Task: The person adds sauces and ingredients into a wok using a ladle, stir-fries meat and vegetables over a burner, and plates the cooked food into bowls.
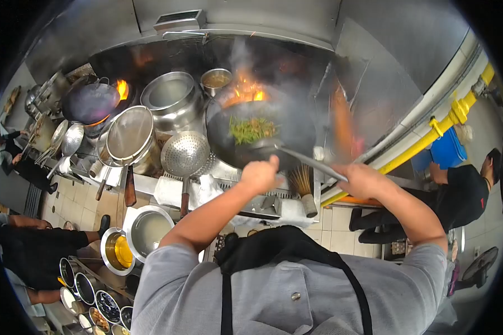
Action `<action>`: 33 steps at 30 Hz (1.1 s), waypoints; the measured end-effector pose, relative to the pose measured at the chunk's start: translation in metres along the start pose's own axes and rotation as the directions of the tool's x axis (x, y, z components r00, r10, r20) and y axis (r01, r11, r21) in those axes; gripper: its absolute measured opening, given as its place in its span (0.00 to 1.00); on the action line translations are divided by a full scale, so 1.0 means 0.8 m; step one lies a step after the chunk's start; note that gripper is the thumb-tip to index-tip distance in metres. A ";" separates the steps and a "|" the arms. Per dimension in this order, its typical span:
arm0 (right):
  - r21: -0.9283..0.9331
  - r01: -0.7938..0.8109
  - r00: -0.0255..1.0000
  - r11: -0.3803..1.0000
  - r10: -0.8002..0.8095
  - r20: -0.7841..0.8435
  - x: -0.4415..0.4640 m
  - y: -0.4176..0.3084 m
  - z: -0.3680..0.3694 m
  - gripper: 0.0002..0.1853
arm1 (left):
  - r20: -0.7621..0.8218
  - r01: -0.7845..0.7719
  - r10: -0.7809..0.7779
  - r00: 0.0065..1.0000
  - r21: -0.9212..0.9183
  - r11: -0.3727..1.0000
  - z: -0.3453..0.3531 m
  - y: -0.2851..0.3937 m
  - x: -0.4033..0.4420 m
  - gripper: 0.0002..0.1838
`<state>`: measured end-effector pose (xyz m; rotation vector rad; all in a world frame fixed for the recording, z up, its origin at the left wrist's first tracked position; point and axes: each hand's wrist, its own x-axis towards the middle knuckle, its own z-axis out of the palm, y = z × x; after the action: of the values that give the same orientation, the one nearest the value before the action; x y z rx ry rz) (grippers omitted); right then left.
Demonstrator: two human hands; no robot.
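A dark wok [299, 124] sits over the burner, with flames [251, 92] at its far edge and smoke above. Chopped green vegetables [250, 130] lie in it. My left hand [261, 176] is closed at the wok's near rim, thumb upward; the exact hold is hidden behind the hand. In my right hand [366, 181] is the long handle of a metal ladle [313, 162], whose head dips into the wok beside the vegetables. A bamboo wok brush [303, 187] stands near the wok's front right. White cloth [207, 190] lies left of my left hand.
A perforated skimmer [185, 153], a mesh strainer [129, 135], and a large metal pot [170, 92] stand left. Farther left, another wok [90, 101] has flame beside it. Yellow pipe [458, 111] runs along the right. Another person [461, 192] stands right; others are at left.
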<state>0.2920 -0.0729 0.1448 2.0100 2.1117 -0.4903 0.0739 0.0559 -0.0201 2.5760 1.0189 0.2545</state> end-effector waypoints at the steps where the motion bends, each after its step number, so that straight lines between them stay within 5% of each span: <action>1: -0.004 0.020 1.000 1.000 -0.019 0.024 -0.005 -0.001 -0.002 0.28 | 0.053 -0.055 0.056 0.997 -0.013 0.998 -0.019 0.017 -0.011 0.24; 6: -0.010 -0.124 0.992 0.992 0.124 -0.010 0.099 -0.021 0.058 0.23 | -0.157 0.039 -0.032 0.987 0.041 0.998 0.077 -0.052 0.036 0.24; 9: 0.010 -0.169 0.973 0.986 0.168 -0.161 0.120 -0.016 0.076 0.20 | -0.079 0.055 -0.049 0.996 0.079 0.995 0.083 0.012 -0.026 0.26; 11: 0.054 -0.139 0.965 0.989 0.148 -0.217 0.099 -0.001 0.059 0.19 | -0.003 -0.144 0.145 0.989 0.059 0.988 0.062 0.031 -0.065 0.27; 12: 0.063 -0.098 0.974 0.993 0.109 -0.201 0.088 0.007 0.053 0.21 | 0.012 -0.041 0.040 0.999 0.165 0.985 0.062 0.027 -0.047 0.27; 13: 0.079 -0.061 0.983 0.995 0.074 -0.168 0.071 0.011 0.052 0.22 | -0.140 0.030 -0.006 0.990 0.167 0.986 0.066 0.010 -0.020 0.26; 15: 0.033 -0.019 0.993 0.999 0.023 -0.115 0.033 0.010 0.029 0.26 | -0.195 0.083 -0.065 0.979 0.081 0.993 0.064 -0.038 0.038 0.23; 17: -0.031 -0.011 0.999 0.999 0.012 0.030 0.000 0.008 0.007 0.27 | -0.101 0.011 -0.004 0.995 0.064 0.998 0.037 -0.025 0.011 0.23; 19: -0.056 -0.002 1.000 0.998 0.002 0.005 0.005 0.010 0.012 0.27 | 0.090 -0.070 0.068 0.994 0.018 0.997 -0.005 -0.004 -0.007 0.24; 24: -0.049 -0.179 0.984 0.983 0.180 0.003 0.101 -0.004 0.071 0.29 | -0.219 -0.043 0.055 0.974 0.060 0.997 0.088 -0.038 0.028 0.24; 30: 0.018 -0.123 0.981 0.992 0.124 -0.150 0.073 0.007 0.041 0.31 | -0.151 -0.050 0.078 0.985 0.180 0.982 0.062 0.015 -0.038 0.16; 31: 0.051 -0.057 0.983 0.997 0.065 -0.170 0.061 0.015 0.041 0.30 | -0.222 0.003 0.027 0.975 0.135 0.991 0.063 -0.008 -0.007 0.17; 33: 0.014 -0.082 0.996 0.997 0.081 0.029 0.025 -0.005 0.003 0.30 | -0.061 -0.047 0.052 0.997 0.084 0.995 0.048 -0.045 0.033 0.32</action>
<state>0.2868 -0.0554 0.1362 2.0753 2.0064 -0.5188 0.0817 0.0887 -0.0688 2.6861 1.0088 0.3148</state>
